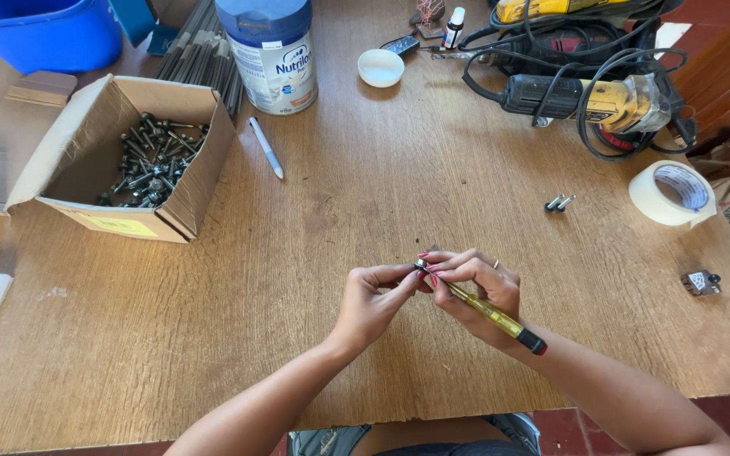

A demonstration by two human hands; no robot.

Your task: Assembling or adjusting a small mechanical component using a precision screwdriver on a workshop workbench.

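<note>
Two bare hands meet low centre over the broad wooden table (314, 253): the right hand (479, 291) grips a yellow-handled screwdriver (492, 314), while left hand (373, 300) fingers (399, 274) pinch a small dark screw (421, 265), steadying it at the tip.

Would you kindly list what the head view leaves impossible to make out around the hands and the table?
- Small part at the screwdriver tip: covered by the fingers of the left hand and right hand.
- Blue tub: cut off by the top edge.
- Power tools: tangled under cords.
</note>
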